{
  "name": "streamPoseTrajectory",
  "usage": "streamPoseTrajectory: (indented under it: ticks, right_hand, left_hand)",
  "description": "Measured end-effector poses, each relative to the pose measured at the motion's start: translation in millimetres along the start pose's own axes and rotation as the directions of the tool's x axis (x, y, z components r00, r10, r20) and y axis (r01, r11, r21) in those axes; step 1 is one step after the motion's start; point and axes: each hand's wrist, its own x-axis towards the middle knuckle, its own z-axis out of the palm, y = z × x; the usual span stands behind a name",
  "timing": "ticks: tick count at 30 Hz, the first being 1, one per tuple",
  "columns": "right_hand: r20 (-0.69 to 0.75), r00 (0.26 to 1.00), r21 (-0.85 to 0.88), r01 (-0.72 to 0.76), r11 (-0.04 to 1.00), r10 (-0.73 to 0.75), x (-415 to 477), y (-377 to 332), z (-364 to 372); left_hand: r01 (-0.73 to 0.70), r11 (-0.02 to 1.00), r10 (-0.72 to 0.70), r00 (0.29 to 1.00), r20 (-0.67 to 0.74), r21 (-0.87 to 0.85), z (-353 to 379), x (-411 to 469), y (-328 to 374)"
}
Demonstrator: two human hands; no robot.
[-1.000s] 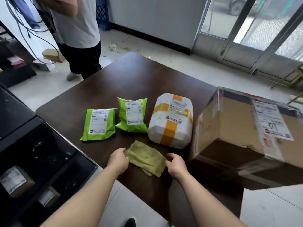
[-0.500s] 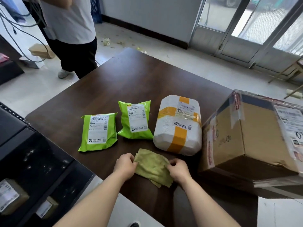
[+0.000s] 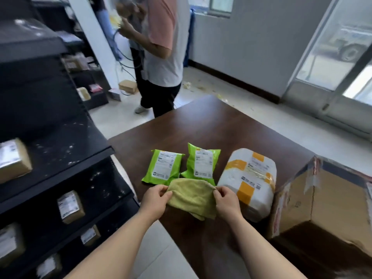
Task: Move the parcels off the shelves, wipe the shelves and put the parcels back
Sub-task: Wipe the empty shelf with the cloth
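A yellow-green cloth (image 3: pixel 191 196) is lifted off the dark brown table (image 3: pixel 211 125), pinched on its left side by my left hand (image 3: pixel 155 200) and on its right side by my right hand (image 3: pixel 226 200). Behind it lie two green mailer bags (image 3: pixel 163 167) (image 3: pixel 201 163), a white parcel with orange tape (image 3: pixel 249 178) and a large cardboard box (image 3: pixel 326 200) at the right. Black shelves (image 3: pixel 66 158) stand on the left; the upper one is dusty with one small brown parcel (image 3: pixel 12 160), and lower ones hold several small boxes (image 3: pixel 70 206).
Another person (image 3: pixel 159 57) stands beyond the table's far left corner, handling cables. A small box (image 3: pixel 127 86) lies on the floor near their feet. Glass doors (image 3: pixel 342 67) fill the right background. Tiled floor (image 3: pixel 157 248) shows between the shelves and the table.
Both hands have gathered the cloth and raised it off the table. My view has swung up and left, bringing the shelves and the other person into sight.
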Motion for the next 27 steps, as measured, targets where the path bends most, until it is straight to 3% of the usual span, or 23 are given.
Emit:
streamPoseTrajectory:
  ticks: [6,10,15,27]
  right_hand:
    - [0.068,0.976,0.054,0.203,0.978,-0.206,-20.2,-68.1,15.5]
    - [0.156,0.916,0.131,0.351,0.927,-0.369,-44.7,-120.4,39.4]
    - [0.305,0.797,0.216,0.475,0.853,-0.522,-97.7,-187.2,76.9]
    - [0.425,0.530,0.383,0.630,0.676,-0.734,-239.3,-335.9,179.8]
  left_hand:
    - [-0.058,0.998,0.057,0.968,-0.243,0.005,-63.1,-53.6,7.1]
    - [-0.082,0.997,0.077,0.910,-0.407,0.004,-112.1,-92.7,3.7]
    - [-0.076,0.996,0.087,0.792,-0.604,0.043,-184.1,-151.3,-0.7]
    - [-0.040,0.998,-0.018,0.468,-0.883,-0.041,-352.1,-283.8,-22.6]
